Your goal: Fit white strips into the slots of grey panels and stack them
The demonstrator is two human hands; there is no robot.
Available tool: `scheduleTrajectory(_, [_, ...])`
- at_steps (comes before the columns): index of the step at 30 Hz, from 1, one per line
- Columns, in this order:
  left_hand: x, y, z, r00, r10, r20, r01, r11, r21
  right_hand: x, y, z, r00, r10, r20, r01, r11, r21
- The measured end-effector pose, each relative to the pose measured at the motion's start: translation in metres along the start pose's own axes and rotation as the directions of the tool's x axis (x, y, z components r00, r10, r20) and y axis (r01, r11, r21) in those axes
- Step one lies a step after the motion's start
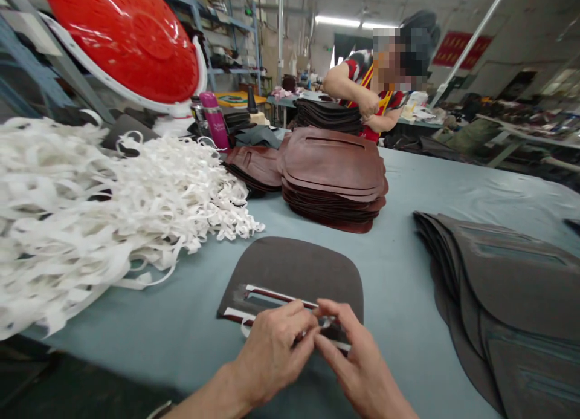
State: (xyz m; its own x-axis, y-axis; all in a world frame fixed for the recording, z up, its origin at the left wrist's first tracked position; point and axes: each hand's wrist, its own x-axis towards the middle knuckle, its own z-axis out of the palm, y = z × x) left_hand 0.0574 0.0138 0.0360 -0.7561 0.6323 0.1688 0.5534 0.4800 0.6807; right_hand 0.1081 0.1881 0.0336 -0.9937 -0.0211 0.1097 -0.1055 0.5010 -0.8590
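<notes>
A dark grey, rounded panel (299, 262) lies flat on the table in front of me, with a long slot edged by a white strip and a dark red edge. My left hand (276, 346) is closed over its near part, fingertips pinched together. A loose white strip (245, 327) curls out beside that hand. My right hand (356, 349) is closed too, its thumb and index finger meeting the left fingertips at a small whitish bit of strip. The fingers partly hide what lies between them and part of the panel's near edge.
A heap of white strip scraps (149, 189) covers the left side. Stacked brown leather panels (335, 177) stand behind the panel; dark grey slotted panels (521, 280) lie at right. A red fan (136, 38), a pink bottle (214, 120) and a co-worker (362, 92) are farther back.
</notes>
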Motion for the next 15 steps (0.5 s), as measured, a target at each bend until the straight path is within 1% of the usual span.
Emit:
scheduleTrajectory(1, [-0.001, -0.001, -0.002, 1.000, -0.017, 0.018, 0.017, 1.000, -0.016, -0.002, -0.001, -0.001, 0.998, -0.010, 0.059, 0.013, 0.999, -0.046])
scheduleTrajectory(3, [-0.006, -0.007, -0.010, 0.995, -0.057, 0.081, 0.063, 0.996, -0.065, -0.006, 0.001, -0.006, 0.993, -0.006, 0.118, 0.020, 0.993, -0.120])
scheduleTrajectory(6, [-0.018, -0.022, -0.032, 0.974, -0.110, 0.197, 0.137, 0.981, -0.134, -0.013, 0.015, -0.015, 0.991, 0.006, 0.136, 0.018, 0.984, -0.178])
scheduleTrajectory(8, [-0.028, -0.036, -0.049, 0.963, -0.148, 0.224, 0.181, 0.974, -0.135, -0.016, 0.028, -0.020, 0.991, -0.017, 0.132, 0.045, 0.975, -0.218])
scheduleTrajectory(10, [-0.036, -0.049, -0.062, 0.959, -0.195, 0.206, 0.221, 0.969, -0.113, -0.016, 0.041, -0.021, 0.990, -0.050, 0.129, 0.084, 0.959, -0.271])
scheduleTrajectory(11, [-0.039, -0.055, -0.066, 0.958, -0.217, 0.190, 0.239, 0.966, -0.102, -0.016, 0.047, -0.019, 0.989, -0.074, 0.125, 0.109, 0.947, -0.301])
scheduleTrajectory(13, [-0.043, -0.063, -0.071, 0.949, -0.283, 0.139, 0.295, 0.952, -0.080, -0.013, 0.058, -0.012, 0.988, -0.133, 0.079, 0.153, 0.915, -0.374])
scheduleTrajectory(15, [-0.043, -0.069, -0.072, 0.917, -0.393, 0.070, 0.397, 0.916, -0.057, -0.011, 0.066, -0.004, 0.985, -0.175, 0.013, 0.163, 0.881, -0.444])
